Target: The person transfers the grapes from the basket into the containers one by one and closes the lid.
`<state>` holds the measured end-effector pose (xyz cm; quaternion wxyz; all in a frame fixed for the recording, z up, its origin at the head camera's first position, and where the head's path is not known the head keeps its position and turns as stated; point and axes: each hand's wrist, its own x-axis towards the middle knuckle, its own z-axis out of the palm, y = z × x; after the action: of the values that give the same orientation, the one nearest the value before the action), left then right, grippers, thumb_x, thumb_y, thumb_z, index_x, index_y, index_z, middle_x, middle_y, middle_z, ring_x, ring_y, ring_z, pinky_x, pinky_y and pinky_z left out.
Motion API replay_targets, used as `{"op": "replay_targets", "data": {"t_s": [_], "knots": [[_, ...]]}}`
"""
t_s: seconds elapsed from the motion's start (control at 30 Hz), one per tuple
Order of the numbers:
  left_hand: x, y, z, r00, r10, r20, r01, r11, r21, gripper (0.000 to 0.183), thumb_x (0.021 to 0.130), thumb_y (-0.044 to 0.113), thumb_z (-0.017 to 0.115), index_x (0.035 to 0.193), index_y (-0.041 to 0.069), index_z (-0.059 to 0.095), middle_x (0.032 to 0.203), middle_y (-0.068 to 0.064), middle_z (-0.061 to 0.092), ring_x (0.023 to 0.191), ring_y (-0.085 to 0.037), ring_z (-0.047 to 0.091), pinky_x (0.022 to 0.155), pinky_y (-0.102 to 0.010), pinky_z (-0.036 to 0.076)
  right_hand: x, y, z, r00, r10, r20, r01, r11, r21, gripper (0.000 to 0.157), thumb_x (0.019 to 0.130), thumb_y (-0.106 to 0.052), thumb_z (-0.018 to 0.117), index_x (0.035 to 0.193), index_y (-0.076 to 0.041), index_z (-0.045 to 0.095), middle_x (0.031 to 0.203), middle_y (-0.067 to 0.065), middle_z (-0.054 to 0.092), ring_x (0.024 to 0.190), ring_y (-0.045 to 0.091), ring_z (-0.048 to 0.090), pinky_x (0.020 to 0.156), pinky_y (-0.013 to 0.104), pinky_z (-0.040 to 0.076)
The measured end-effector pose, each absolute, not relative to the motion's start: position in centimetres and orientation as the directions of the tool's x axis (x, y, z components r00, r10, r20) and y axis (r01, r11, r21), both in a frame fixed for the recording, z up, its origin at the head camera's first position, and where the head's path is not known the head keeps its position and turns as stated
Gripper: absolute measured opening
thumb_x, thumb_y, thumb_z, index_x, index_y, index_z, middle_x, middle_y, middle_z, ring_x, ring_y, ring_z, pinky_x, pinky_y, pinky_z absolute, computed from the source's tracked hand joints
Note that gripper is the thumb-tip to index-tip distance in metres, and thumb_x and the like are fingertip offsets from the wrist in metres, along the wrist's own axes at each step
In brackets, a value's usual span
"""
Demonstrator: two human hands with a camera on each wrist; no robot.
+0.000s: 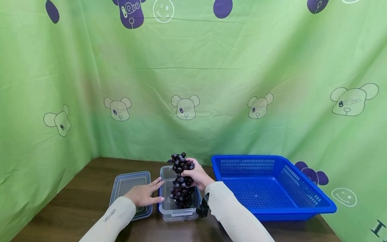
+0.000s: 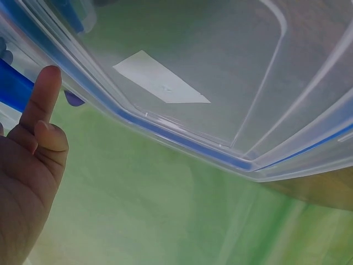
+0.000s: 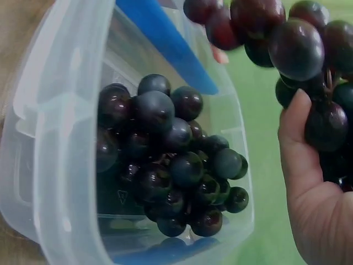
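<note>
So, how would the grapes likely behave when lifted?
Probably floppy: the grapes cluster on a thin stem, so the bunch may bend and sway under the right hand. Perhaps slippery too, since their skins look smooth and shiny. Being round, any that come off could roll.

1. On my head view's right, I see a blue basket [image 1: 257, 192] with perforated walls, resting on the brown worktop [image 1: 72, 201].
2. Behind, I have a creased green cloth [image 1: 223, 77].
3. On it I make out bear-head outlines [image 1: 185, 108], purple shapes [image 1: 223, 8] and white smiley faces [image 1: 163, 11].
</note>
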<state>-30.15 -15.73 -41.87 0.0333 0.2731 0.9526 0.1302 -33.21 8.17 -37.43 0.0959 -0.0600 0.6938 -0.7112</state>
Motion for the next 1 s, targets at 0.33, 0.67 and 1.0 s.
{"op": "replay_targets", "data": {"t_s": [0.33, 0.67, 1.0], "knots": [[-30.4, -15.8, -42.2, -0.849, 0.528, -0.005, 0.507, 0.818, 0.273, 0.073, 0.092, 0.058, 0.048, 0.149, 0.014, 0.035, 0.155, -0.007, 0.029, 0.107, -0.033, 0.062, 0.062, -0.035, 0.052, -31.9, 7.1, -38.9, -0.993, -0.117, 0.008, -0.014, 0.048, -0.999, 0.071, 0.069, 0.006, 0.062, 0.134, -0.008, 0.038, 0.129, 0.027, 0.045, 0.09, 0.031, 0.059, 0.059, 0.045, 0.055], [-30.5, -15.9, -41.9, -0.844, 0.537, 0.002, 0.517, 0.811, 0.272, 0.074, 0.093, 0.059, 0.047, 0.15, 0.014, 0.034, 0.155, -0.008, 0.028, 0.108, -0.033, 0.061, 0.062, -0.036, 0.052, -31.3, 6.3, -39.3, -0.994, -0.03, 0.106, -0.108, 0.097, -0.989, 0.071, 0.066, 0.006, 0.064, 0.132, -0.008, 0.042, 0.122, 0.027, 0.051, 0.097, 0.035, 0.057, 0.058, 0.046, 0.055], [-30.7, -15.9, -42.3, -0.844, 0.536, 0.007, 0.515, 0.807, 0.29, 0.074, 0.092, 0.06, 0.046, 0.149, 0.013, 0.034, 0.155, -0.009, 0.029, 0.109, -0.036, 0.06, 0.064, -0.039, 0.053, -30.3, 6.4, -40.6, -0.988, -0.063, 0.142, -0.15, 0.135, -0.979, 0.069, 0.066, 0.005, 0.066, 0.13, -0.005, 0.043, 0.118, 0.026, 0.052, 0.102, 0.037, 0.055, 0.061, 0.044, 0.054]]}}
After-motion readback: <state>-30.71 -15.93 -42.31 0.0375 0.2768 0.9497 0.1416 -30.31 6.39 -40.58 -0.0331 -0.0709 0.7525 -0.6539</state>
